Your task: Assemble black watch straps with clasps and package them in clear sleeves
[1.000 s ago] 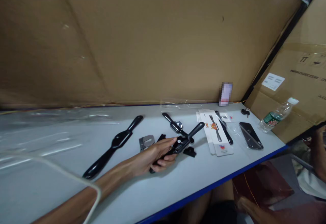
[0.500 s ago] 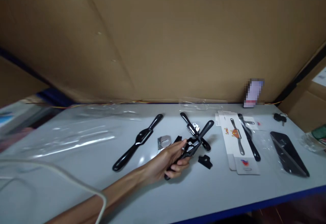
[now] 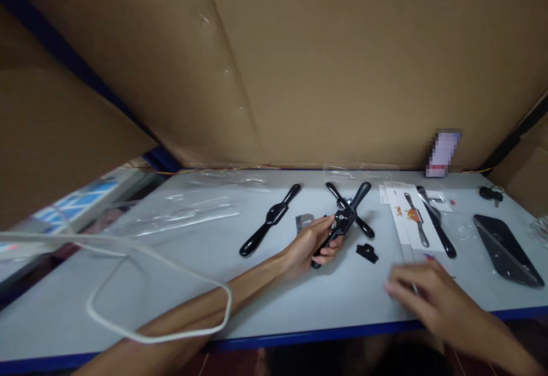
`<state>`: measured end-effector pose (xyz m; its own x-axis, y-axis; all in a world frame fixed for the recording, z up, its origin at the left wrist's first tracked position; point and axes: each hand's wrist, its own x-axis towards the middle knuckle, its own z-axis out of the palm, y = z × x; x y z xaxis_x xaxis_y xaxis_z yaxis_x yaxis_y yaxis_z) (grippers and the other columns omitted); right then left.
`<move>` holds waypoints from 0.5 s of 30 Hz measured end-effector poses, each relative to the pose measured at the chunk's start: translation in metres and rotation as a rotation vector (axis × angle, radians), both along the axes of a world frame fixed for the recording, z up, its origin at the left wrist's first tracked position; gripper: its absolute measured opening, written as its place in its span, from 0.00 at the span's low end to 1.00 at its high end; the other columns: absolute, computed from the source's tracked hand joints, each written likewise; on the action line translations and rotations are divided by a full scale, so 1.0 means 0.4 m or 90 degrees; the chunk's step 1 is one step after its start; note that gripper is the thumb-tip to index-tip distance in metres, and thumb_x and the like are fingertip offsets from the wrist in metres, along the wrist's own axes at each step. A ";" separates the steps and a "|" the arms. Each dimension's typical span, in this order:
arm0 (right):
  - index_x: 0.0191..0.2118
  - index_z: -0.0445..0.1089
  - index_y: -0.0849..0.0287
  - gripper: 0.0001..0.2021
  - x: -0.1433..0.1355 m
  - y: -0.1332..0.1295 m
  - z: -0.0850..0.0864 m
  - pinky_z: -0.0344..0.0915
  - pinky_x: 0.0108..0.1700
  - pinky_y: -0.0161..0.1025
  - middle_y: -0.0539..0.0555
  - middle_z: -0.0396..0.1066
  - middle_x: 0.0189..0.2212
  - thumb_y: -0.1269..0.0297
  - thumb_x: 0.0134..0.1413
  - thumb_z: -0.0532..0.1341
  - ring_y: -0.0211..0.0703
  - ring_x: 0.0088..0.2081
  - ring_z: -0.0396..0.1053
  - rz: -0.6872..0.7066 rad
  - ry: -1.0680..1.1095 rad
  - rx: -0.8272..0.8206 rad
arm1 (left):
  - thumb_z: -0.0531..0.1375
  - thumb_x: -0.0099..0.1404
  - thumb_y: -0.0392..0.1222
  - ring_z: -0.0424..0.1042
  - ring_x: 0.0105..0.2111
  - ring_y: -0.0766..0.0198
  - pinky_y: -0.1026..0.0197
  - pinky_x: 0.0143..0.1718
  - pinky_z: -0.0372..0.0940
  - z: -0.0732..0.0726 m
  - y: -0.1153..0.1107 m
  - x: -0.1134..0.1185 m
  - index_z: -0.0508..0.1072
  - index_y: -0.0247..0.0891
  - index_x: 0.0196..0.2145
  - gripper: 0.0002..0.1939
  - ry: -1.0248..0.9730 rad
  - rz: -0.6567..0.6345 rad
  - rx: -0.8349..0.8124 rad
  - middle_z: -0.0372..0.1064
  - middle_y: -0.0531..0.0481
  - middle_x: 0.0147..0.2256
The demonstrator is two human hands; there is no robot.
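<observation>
My left hand [image 3: 315, 246] is wrapped round the lower handle of a black two-handled tool [image 3: 349, 215], held above the table. Behind it lies a second black tool [image 3: 363, 227], crossing it in view. To the left rests a third one [image 3: 269, 220], with a grey metal blade [image 3: 303, 220] between it and my left hand. A small black plate [image 3: 367, 253] lies right of the held tool. My right hand [image 3: 422, 290], blurred, hovers over the front of the table with its fingers bent; whether it pinches anything is too smeared to tell.
White cards with a tool picture [image 3: 417, 219] overlap another black tool [image 3: 445, 239]. Further right are a dark wrapped object [image 3: 507, 250] and keys [image 3: 491, 194]. Clear plastic wrap [image 3: 184, 216] covers the left. A white cable [image 3: 171, 259] loops across my left forearm.
My right hand has come into view at the lower right. The view has shifted, so the table's things appear further right. A black plate now covers the held tool's middle, where an opening showed.
</observation>
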<state>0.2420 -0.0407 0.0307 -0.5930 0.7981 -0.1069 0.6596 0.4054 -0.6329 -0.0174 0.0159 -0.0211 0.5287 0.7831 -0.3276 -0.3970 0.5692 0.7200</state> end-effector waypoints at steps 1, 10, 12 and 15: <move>0.27 0.69 0.56 0.19 -0.047 0.054 0.012 0.57 0.33 0.36 0.50 0.70 0.24 0.57 0.68 0.51 0.39 0.26 0.65 -0.013 0.015 0.071 | 0.54 0.69 0.53 0.46 0.17 0.75 0.73 0.15 0.38 0.001 0.000 -0.001 0.56 0.40 0.33 0.15 0.002 0.009 0.007 0.53 0.57 0.24; 0.21 0.66 0.59 0.25 -0.258 0.321 0.008 0.53 0.24 0.33 0.50 0.67 0.14 0.50 0.66 0.53 0.36 0.19 0.64 -0.030 -0.015 0.022 | 0.59 0.64 0.49 0.46 0.17 0.75 0.72 0.16 0.37 0.006 -0.004 0.013 0.60 0.40 0.40 0.14 0.121 0.124 0.161 0.52 0.60 0.24; 0.20 0.64 0.59 0.24 -0.267 0.315 -0.017 0.52 0.22 0.32 0.49 0.66 0.13 0.50 0.65 0.54 0.35 0.16 0.63 -0.061 0.004 -0.012 | 0.57 0.66 0.50 0.46 0.17 0.74 0.70 0.16 0.39 -0.007 -0.006 0.027 0.61 0.40 0.40 0.12 0.182 0.156 0.218 0.52 0.60 0.23; 0.21 0.63 0.59 0.22 -0.271 0.299 -0.042 0.53 0.19 0.30 0.47 0.65 0.13 0.52 0.65 0.55 0.32 0.14 0.60 -0.064 0.101 -0.118 | 0.56 0.67 0.48 0.47 0.17 0.73 0.68 0.17 0.43 -0.028 -0.006 0.043 0.62 0.40 0.38 0.10 0.229 0.207 0.274 0.54 0.60 0.23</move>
<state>0.1334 0.0791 0.0138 -0.5330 0.8293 -0.1678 0.5769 0.2111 -0.7891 -0.0001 0.0133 -0.0323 0.1580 0.9856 -0.0606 -0.1923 0.0910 0.9771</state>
